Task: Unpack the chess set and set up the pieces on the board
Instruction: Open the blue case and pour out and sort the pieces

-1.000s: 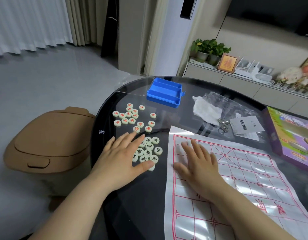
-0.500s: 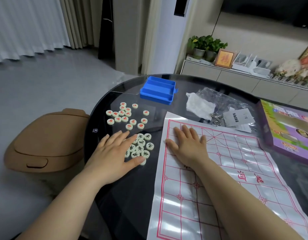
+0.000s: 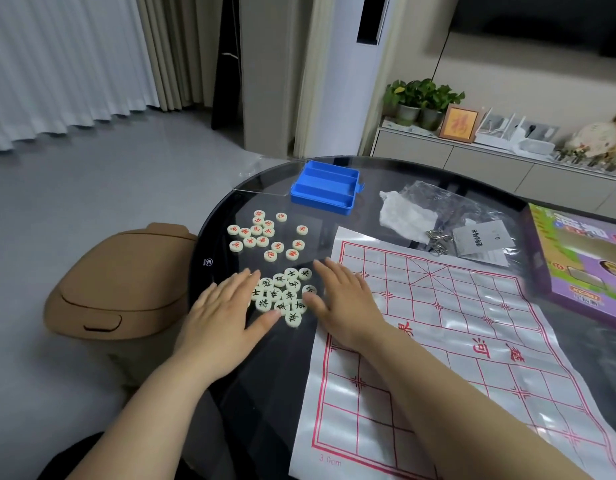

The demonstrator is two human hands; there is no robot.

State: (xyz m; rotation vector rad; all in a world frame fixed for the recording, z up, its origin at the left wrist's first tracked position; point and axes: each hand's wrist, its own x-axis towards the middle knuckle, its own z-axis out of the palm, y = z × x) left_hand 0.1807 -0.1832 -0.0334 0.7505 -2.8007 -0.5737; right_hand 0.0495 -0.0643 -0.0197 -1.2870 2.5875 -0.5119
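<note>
Several cream round pieces with black characters (image 3: 281, 294) lie clustered on the dark glass table (image 3: 272, 368). My left hand (image 3: 223, 317) lies flat on their left side, fingers straight, thumb under the cluster. My right hand (image 3: 344, 299) lies flat on their right side, over the left edge of the white paper board with red lines (image 3: 438, 341). A second group of pieces with red characters (image 3: 265, 237) sits farther back. The empty blue plastic case (image 3: 325, 187) stands beyond them.
A clear plastic bag with white tissue and a leaflet (image 3: 448, 223) lies behind the board. A purple game box (image 3: 583, 258) is at the right. A brown lidded bin (image 3: 119, 282) stands on the floor left of the table.
My right hand slid left off the middle of the board to the right side of the black-character pieces. My left hand stayed beside them. The camera view shifted slightly.
</note>
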